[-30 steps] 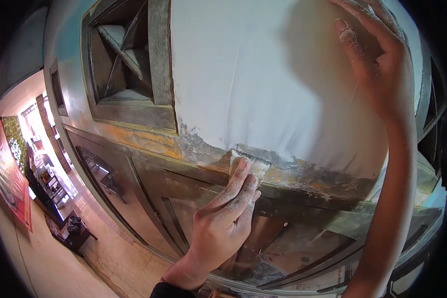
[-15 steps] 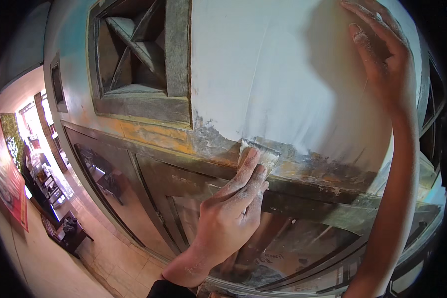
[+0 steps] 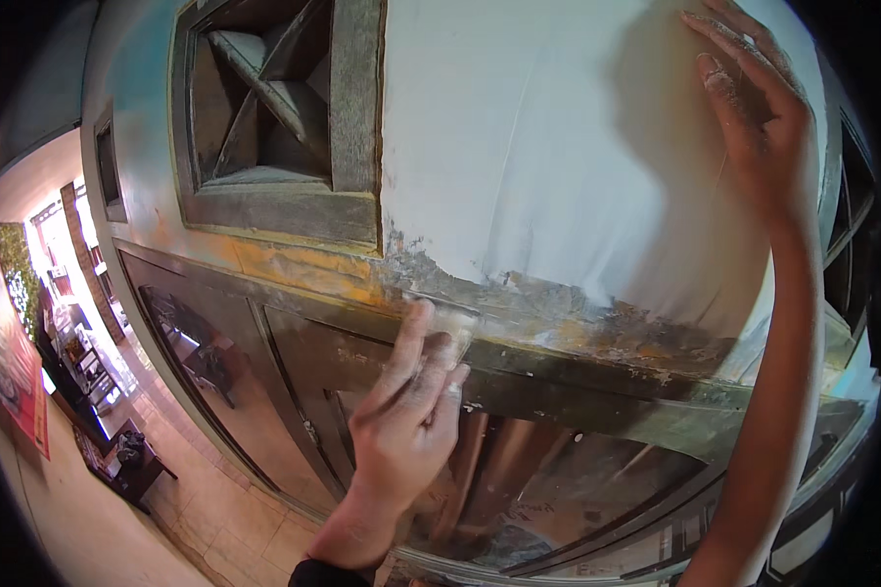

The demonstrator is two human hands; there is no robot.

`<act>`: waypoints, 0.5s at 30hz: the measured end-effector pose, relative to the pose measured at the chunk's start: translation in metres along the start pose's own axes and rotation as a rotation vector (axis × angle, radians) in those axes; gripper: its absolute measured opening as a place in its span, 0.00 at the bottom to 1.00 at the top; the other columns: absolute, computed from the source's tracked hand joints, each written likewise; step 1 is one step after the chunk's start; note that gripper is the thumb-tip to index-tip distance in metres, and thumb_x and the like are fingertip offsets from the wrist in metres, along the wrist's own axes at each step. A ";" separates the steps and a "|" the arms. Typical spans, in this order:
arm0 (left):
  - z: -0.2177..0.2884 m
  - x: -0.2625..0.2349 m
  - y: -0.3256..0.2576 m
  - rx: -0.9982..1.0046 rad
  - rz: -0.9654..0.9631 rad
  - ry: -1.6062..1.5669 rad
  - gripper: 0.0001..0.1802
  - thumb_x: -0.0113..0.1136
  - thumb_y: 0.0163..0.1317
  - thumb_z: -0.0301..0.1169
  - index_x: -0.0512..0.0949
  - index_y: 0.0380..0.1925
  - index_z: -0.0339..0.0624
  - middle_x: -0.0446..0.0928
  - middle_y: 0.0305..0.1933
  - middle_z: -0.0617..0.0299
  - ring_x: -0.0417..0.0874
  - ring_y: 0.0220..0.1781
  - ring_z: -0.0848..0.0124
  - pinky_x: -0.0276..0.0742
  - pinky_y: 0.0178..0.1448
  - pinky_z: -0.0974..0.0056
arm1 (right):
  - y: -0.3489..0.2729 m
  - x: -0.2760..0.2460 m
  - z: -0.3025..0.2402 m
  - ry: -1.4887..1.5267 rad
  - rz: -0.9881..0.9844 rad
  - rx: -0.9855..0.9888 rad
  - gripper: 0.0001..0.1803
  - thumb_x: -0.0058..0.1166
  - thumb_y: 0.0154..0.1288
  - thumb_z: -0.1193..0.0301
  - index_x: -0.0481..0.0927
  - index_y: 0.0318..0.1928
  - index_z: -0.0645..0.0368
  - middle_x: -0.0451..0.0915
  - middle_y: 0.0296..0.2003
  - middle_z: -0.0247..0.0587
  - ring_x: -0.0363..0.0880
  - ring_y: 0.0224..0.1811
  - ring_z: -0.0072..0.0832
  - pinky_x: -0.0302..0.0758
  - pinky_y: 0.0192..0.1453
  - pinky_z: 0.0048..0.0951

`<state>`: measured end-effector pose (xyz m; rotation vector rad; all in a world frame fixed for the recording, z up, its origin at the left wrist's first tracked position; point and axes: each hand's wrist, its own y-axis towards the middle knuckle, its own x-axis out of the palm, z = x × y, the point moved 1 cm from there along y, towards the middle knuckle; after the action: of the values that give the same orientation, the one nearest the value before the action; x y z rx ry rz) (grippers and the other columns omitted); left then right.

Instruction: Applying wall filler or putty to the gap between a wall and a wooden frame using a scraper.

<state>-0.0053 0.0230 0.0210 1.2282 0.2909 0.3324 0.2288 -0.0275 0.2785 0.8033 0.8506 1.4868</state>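
My left hand (image 3: 406,421) is closed on a small flat scraper (image 3: 452,333), pale with putty and blurred by motion. The scraper is at the top rail of the brown door frame (image 3: 548,367), just below a strip of rough, patchy grey and ochre wall (image 3: 548,298). My right hand (image 3: 759,93) is raised at the upper right by the white wall (image 3: 558,127). Its thumb and fingers are apart and dusted with white powder. Whether its fingertips touch the wall I cannot tell.
A dark wooden vent frame (image 3: 354,108) with crossed slats sits upper left. Glass panes (image 3: 578,479) fill the frame below. At far left, a passage with a tiled floor (image 3: 235,528) holds a small dark table (image 3: 132,470) and a red banner (image 3: 15,362).
My left hand has moved left and slightly down with the scraper, baring more of the rough grey strip. My right hand stays nearly where it was.
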 end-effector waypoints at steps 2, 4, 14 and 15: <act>-0.006 -0.009 0.005 0.045 0.021 0.028 0.19 0.70 0.60 0.13 0.87 0.52 0.30 0.81 0.68 0.43 0.90 0.60 0.55 0.91 0.58 0.61 | 0.000 -0.002 -0.001 0.008 0.029 0.033 0.12 0.62 0.70 0.73 0.88 0.50 0.66 0.86 0.56 0.55 0.80 0.67 0.52 0.72 0.74 0.53; -0.010 -0.020 0.013 0.107 0.030 0.065 0.17 0.71 0.59 0.13 0.87 0.50 0.28 0.84 0.64 0.44 0.90 0.60 0.54 0.90 0.59 0.60 | -0.001 -0.004 0.009 0.022 -0.013 0.040 0.13 0.61 0.72 0.72 0.87 0.53 0.63 0.84 0.59 0.52 0.79 0.68 0.48 0.72 0.74 0.49; -0.028 -0.023 0.038 0.119 0.023 0.135 0.19 0.62 0.61 0.09 0.86 0.53 0.28 0.79 0.71 0.46 0.86 0.66 0.52 0.91 0.59 0.60 | -0.013 0.000 0.037 0.018 -0.173 0.040 0.18 0.55 0.81 0.68 0.85 0.66 0.51 0.78 0.71 0.38 0.74 0.76 0.34 0.70 0.79 0.36; -0.029 -0.022 0.040 0.138 0.023 0.134 0.20 0.60 0.61 0.08 0.86 0.54 0.28 0.79 0.71 0.46 0.85 0.67 0.52 0.91 0.59 0.60 | -0.012 0.000 0.038 0.000 -0.172 0.033 0.18 0.55 0.81 0.68 0.85 0.66 0.50 0.78 0.71 0.38 0.74 0.76 0.34 0.70 0.79 0.36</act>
<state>-0.0402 0.0509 0.0506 1.3481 0.4211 0.4204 0.2677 -0.0245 0.2867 0.7362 0.9230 1.3244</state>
